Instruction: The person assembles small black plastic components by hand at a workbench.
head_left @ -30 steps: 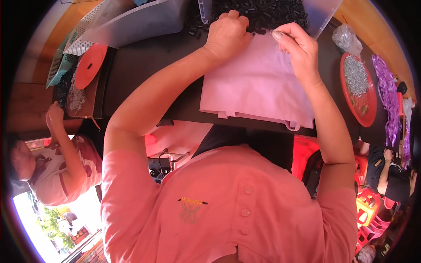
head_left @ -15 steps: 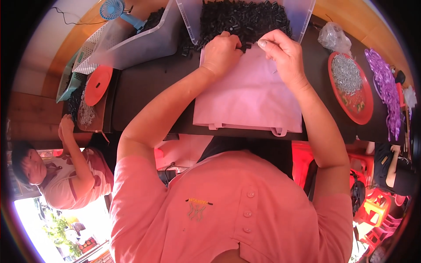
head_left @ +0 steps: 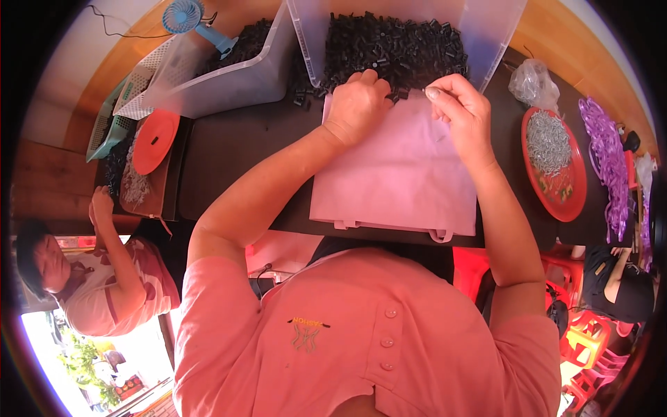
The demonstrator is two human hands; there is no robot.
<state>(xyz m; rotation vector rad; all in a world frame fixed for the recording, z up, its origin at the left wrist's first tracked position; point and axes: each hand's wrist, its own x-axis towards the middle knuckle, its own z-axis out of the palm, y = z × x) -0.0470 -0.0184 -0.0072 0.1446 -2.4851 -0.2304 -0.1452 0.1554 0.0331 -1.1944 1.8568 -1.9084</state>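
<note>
A pink cloth bag (head_left: pixel 396 181) with short handles lies flat on the dark table, beneath both my hands. My left hand (head_left: pixel 360 108) rests at the bag's far left edge, fingers curled; whatever they hold is hidden. Thumb and forefinger of my right hand (head_left: pixel 462 115) are pinched together over the bag's far right corner. Something tiny shows at those fingertips, too small to name. Just beyond both hands, small black cylindrical pieces (head_left: pixel 396 52) fill a clear plastic bin (head_left: pixel 497 42) tipped toward me, and some spill out by my left fingers.
Left stands another translucent bin (head_left: pixel 229 87) with black pieces and a blue fan (head_left: pixel 183 15). A red plate (head_left: pixel 566 198) of small silvery metal parts, a clear plastic bag (head_left: pixel 533 85) and purple strips (head_left: pixel 606 160) lie right. A co-worker (head_left: pixel 111 278) works at left, near a red lid (head_left: pixel 154 142).
The view has shifted slightly, so the table and bins sit lower in it. Both hands keep nearly the same place over the bag, the right still pinched.
</note>
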